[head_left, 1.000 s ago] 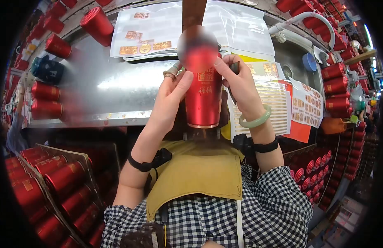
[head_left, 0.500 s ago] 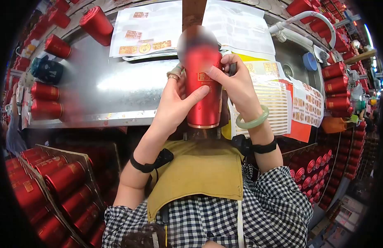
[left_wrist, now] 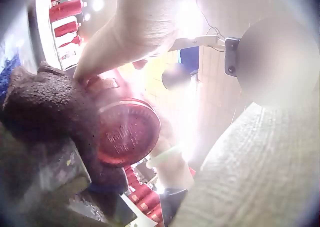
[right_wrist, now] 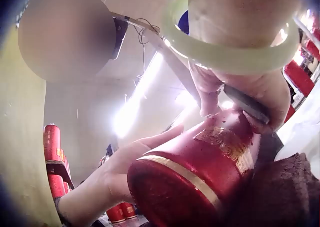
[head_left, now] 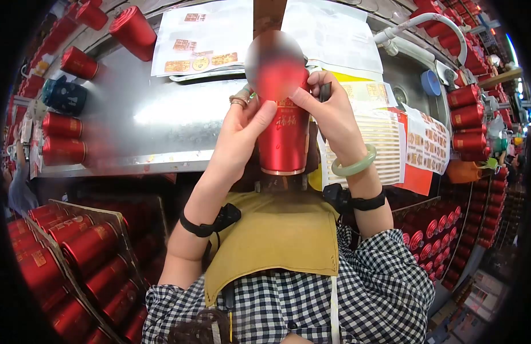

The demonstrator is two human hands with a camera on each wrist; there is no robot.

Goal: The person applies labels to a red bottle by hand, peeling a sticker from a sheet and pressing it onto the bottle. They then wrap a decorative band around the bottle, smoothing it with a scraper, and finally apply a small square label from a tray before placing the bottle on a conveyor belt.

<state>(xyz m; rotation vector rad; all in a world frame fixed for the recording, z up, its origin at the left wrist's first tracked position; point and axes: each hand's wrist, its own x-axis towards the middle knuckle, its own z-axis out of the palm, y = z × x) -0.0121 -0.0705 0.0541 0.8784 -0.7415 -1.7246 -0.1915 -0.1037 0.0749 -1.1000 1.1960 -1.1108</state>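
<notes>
A tapered red cylinder point(head_left: 282, 146) with gold characters and a gold band near its base lies with the base toward the body. Raised lettering marks its base point(left_wrist: 127, 137) in the left wrist view. My left hand point(head_left: 239, 129) grips its left side, thumb on the front and ringed fingers partly hidden behind. On the other side, my right hand point(head_left: 334, 117) has its thumb across the gold print. A dark flat bar point(right_wrist: 245, 104) is held in that hand's curled fingers. Brown cloth point(right_wrist: 285, 192) lies under the cylinder. Blur covers the cylinder's far end.
White sheets with gold stickers point(head_left: 202, 40) lie behind on the metal worktop point(head_left: 179, 123). Striped gold strips point(head_left: 377, 149) sit at the right, near a sink with a faucet point(head_left: 426, 23). Racks of red cylinders point(head_left: 93, 246) flank the body.
My left thumb slid down across the front, then back up to the left edge, uncovering the lower gold characters. My right thumb has moved down and inward over the upper print since a second ago.
</notes>
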